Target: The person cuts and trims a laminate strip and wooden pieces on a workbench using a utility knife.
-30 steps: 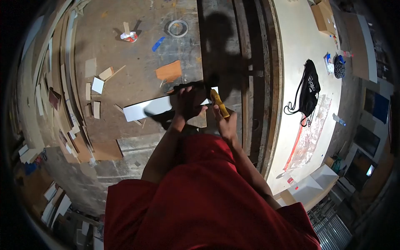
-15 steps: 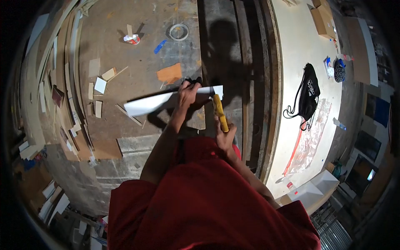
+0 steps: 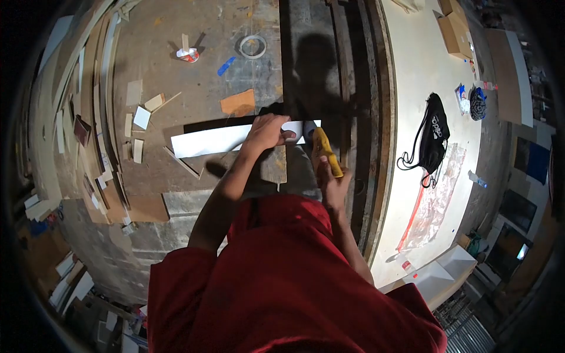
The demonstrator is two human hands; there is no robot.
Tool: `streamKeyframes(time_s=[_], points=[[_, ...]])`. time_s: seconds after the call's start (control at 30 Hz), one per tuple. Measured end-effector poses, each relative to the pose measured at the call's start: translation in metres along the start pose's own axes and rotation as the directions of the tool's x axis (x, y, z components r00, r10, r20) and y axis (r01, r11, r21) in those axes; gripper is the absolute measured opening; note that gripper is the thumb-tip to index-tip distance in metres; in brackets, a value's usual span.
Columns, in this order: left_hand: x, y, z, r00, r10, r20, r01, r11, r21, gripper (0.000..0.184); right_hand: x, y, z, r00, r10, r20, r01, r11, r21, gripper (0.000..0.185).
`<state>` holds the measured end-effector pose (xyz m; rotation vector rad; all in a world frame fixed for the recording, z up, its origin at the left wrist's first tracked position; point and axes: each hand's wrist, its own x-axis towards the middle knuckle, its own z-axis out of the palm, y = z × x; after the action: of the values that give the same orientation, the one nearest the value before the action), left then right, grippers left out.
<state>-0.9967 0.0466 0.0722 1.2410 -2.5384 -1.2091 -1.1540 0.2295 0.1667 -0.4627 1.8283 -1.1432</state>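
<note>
A long white strip of board (image 3: 206, 141) lies across the wooden worktable, its right end reaching past the tabletop's edge over a dark gap. My left hand (image 3: 268, 132) grips the strip to the right of its middle, with the thumb towards the right end. Closed around a yellow tool (image 3: 323, 147), my right hand (image 3: 334, 181) sits below and right of that end. The tool's upper tip is beside the strip's right end; whether they touch I cannot tell. Its exact kind is unclear. Shadow covers part of the strip near the tool.
An orange-brown scrap (image 3: 238, 102), a ring of tape (image 3: 252, 47), a blue scrap (image 3: 225, 66) and a small pot (image 3: 188, 55) lie beyond the strip. Wood offcuts (image 3: 141, 117) are scattered left. On the pale board at right rests a black drawstring bag (image 3: 434, 132).
The white strip has come slightly nearer and lies flatter. My left hand has shifted right along it, its thumb now showing. My right hand and the yellow tool have moved right.
</note>
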Motion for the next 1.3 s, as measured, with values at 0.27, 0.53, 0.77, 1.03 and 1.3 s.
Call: streamKeyframes(time_s=[0.27,0.53,0.77,1.03,1.3], points=[[-0.003,0.023,0.001,0.994,-0.028,-0.103,0.022,0.998,-0.059,0.052,-0.021,0.009,-0.016,0.988,-0.141,-0.066,0.131,0.982,-0.132,0.032],[-0.001,0.03,-0.004,0.993,-0.066,-0.094,0.059,0.996,-0.074,0.044,-0.034,-0.008,-0.015,0.947,-0.31,-0.085,0.286,0.933,-0.219,0.026],[0.002,0.007,-0.005,0.979,-0.066,0.191,0.138,0.908,-0.396,0.057,-0.037,-0.039,-0.03,0.97,-0.241,0.013,0.239,0.951,-0.196,0.03],[-0.057,0.008,0.053,0.936,-0.039,0.349,-0.001,0.993,0.116,0.045,-0.026,-0.116,-0.046,0.936,-0.305,-0.177,0.325,0.941,0.098,0.028],[-0.045,0.047,-0.009,0.903,-0.319,-0.288,0.151,0.862,-0.483,0.038,0.023,0.004,-0.059,0.889,-0.407,-0.21,0.385,0.912,-0.141,0.037]])
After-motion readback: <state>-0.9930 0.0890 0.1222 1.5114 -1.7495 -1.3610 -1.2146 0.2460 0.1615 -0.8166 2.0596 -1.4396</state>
